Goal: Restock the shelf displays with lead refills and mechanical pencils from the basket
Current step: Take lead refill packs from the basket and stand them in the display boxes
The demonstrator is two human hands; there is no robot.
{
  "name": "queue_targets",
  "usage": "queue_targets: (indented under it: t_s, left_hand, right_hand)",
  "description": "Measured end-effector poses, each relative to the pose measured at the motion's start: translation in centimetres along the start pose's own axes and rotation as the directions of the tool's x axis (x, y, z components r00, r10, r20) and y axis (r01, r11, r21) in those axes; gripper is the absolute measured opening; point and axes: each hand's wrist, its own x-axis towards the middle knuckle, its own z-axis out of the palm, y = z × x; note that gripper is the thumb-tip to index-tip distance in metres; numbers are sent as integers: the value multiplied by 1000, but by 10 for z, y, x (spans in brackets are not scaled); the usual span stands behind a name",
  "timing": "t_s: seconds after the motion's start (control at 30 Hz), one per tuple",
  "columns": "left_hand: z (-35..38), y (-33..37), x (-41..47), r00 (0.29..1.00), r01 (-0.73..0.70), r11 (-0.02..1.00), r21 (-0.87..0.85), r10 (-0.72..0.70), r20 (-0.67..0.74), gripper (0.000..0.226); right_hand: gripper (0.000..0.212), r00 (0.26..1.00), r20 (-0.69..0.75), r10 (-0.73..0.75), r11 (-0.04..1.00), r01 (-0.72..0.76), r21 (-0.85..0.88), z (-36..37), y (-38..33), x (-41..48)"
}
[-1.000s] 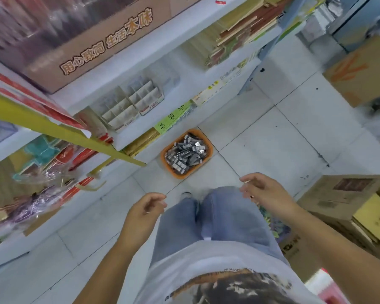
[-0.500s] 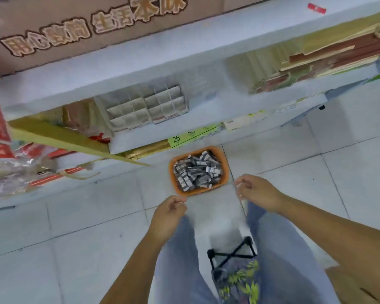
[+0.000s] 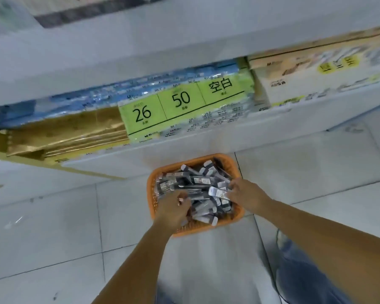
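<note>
Jeans leg (image 3: 305, 281) is showing bottom R, over the pale tile floor (image 3: 53, 227). Both forearms are reaching fwd & down into the orange basket (image 3: 151, 194), which is sitting on the floor just in front of the shelf base (image 3: 119, 159). Left hand (image 3: 173, 208) is digging into the near-L part of the basket, fingers curling down among the grey packs (image 3: 195, 181); can't tell if it's actually holding any. Right hand (image 3: 247, 194) is working at the R side, thumb & fingers pinching a white-ended pack (image 3: 217, 191) on top of the pile. Packs are heaping approx to the rim, lying every which way; too blurry to tell refills from pencils. Behind the basket, the bottom shelf is carrying stacked paper goods: gold stack (image 3: 70, 137) on the L, blue-wrapped stack (image 3: 140, 84) above it, green-labelled bundle (image 3: 184, 102) reading 26 / 50 in the middle, cream box (image 3: 316, 80) to the R. Upper shelf edge (image 3: 184, 40) is running across the top, blurred.
</note>
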Motion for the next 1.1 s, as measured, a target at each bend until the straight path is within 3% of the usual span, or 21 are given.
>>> queue_targets:
  t_s: [0.1, 0.2, 0.47, 0.53, 0.63, 0.73, 0.8, 1.0, 1.1]
  left_hand:
    - [18, -34, 53, 986, -104, 967, 233, 131, -102, 44]
    - [29, -55, 84, 967, -180, 897, 404, 236, -94, 52]
    - [43, -74, 106, 935, -239, 853, 464, 332, -127, 56]
    - [42, -77, 110, 924, -261, 839, 477, 360, -127, 53]
    - [42, -83, 110, 897, -286, 781, 555, 423, -132, 45]
    - [41, -90, 105, 889, -240, 745, 622, 426, -168, 41]
    - [41, -93, 99, 889, -204, 728, 655, 417, -187, 41]
    - [38, -94, 84, 941, -137, 886, 443, 256, -222, 38]
    - [40, -86, 68, 970, -145, 982, 125, 166, -177, 28]
  right_hand:
    - [18, 994, -73, -86, 996, 84, -33, 37, 31, 44]
    - [37, 981, -152, -122, 991, 111, -79, 65, 52, 75]
    - [77, 922, -363, -138, 984, 168, 54, 106, 63, 89]
    - [72, 918, -378, -117, 986, 152, 63, 108, 63, 92]
    - [49, 936, -339, -96, 995, 96, -16, 107, 61, 97]
    - [22, 944, -300, -133, 991, 125, -48, 104, 57, 100]
    - [16, 939, -311, -147, 988, 156, 3, 102, 57, 98]
    - [13, 923, -366, -117, 932, 229, 281, 94, 58, 86]
    - [19, 919, -376, -122, 902, 260, 345, 84, 50, 77]
